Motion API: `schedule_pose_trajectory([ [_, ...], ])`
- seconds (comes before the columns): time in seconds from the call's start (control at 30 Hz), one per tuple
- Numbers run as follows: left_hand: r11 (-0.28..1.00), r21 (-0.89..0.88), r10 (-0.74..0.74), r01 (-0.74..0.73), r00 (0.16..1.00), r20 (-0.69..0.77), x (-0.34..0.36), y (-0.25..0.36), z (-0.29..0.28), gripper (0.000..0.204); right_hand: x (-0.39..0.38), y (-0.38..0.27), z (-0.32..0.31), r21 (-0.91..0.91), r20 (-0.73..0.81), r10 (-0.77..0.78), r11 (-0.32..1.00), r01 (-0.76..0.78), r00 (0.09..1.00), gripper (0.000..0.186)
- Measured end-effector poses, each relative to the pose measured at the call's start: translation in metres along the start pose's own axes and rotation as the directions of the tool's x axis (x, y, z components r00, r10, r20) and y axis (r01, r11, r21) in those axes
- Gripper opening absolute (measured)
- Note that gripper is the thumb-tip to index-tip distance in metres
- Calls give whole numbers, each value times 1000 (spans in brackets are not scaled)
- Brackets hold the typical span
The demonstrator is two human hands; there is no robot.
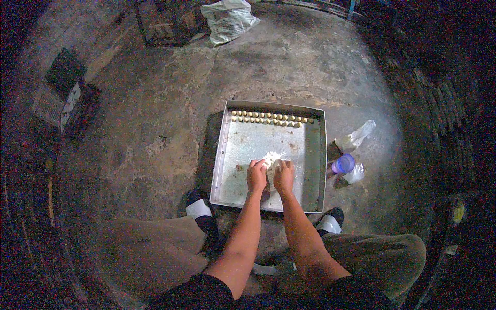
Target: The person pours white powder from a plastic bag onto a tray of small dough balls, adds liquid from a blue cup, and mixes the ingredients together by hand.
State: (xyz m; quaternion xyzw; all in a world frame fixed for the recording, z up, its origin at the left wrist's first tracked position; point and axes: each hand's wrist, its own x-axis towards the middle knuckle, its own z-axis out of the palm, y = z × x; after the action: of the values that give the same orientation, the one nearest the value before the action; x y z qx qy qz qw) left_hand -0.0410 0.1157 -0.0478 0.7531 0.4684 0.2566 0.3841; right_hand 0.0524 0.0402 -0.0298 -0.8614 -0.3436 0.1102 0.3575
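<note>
A shallow square metal tray (248, 191) lies on the floor between my feet. Near its middle is a patch of white powder, like flour (273, 156). My left hand (257, 176) is at the near side of the powder, fingers curled in and dusted white; whatever they hold is hidden. Just to its right, a small gap away, my right hand (283, 176) is closed too, its fingertips by the powder and their contents hidden. Along the tray's far wall, two rows of small pale balls, like dough (267, 120), sit close together.
Right of the tray stand a purple-blue plastic cup (343, 164) and crumpled clear plastic bags (357, 136). A white sack (229, 20) lies at the far end of the concrete floor (155, 119). A dark box (72, 101) is at the far left. My slippered feet flank the tray's near corners.
</note>
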Motion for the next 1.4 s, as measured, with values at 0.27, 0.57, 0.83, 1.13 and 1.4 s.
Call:
schedule_pose_trajectory([
  [0.27,1000,17,-18,20,995,-96,-6,7,5,30,-1,10,7,-39,-141,-21,999,16,990,27],
  [0.57,999,32,-9,8,999,39,2,2,-2,33,4,-6,-3,87,-8,16,996,-15,1000,30],
  [0.83,982,49,180,-180,984,5,15,1,-10,51,24,-12,-11,-176,177,-161,965,193,971,47],
  [1.13,962,49,242,-268,922,303,28,11,-28,53,14,-17,-11,-41,112,-125,991,130,986,42],
  [1.4,987,-6,160,-161,978,135,4,-2,-19,42,-4,-11,-18,-96,85,-30,995,38,996,51],
])
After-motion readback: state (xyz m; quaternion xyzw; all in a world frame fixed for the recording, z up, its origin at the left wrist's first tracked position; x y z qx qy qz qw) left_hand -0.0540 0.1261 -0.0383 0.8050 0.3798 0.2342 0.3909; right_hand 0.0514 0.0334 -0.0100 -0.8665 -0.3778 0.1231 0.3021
